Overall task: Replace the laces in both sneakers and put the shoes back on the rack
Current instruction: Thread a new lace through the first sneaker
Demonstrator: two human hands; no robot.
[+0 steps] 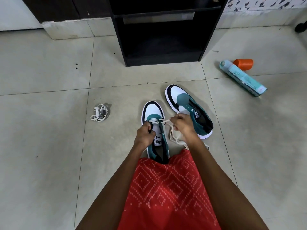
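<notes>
**A:** How far along would you put it?

**B:** Early, I'd judge; the near sneaker (152, 110) has a cream lace (165, 121) through what looks like only its lowest eyelets, one bar across by the toe; the far sneaker (191, 112) shows no lace at all, its eyelets open and its tongue exposed.

**A:** And the hands?

**B:** Both are closed on something; the left hand (146, 133) grips the near sneaker at the eyelet edge beside the tongue; the right hand (182, 125) pinches the cream lace near its tip, and the slack loops down to the floor (49, 130) between the two shoes.

**A:** What remains?

**B:** Most of it: finish threading this one, lace the other, then set both in the rack (162, 39), which stands just beyond them; a bundled lace (99, 112) lies well off to the left on the floor, old or new I cannot tell.

**A:** Materials?

**B:** Teal uppers with a matte, suede-like nap; smooth white toe panels; black trim over white soles, likely rubber; a printed label on the tongue; the lace is flat, limp and fabric-like; the floor is pale tile with a dull sheen and thin grout lines; the rack is flat dark board, square-edged.
</notes>
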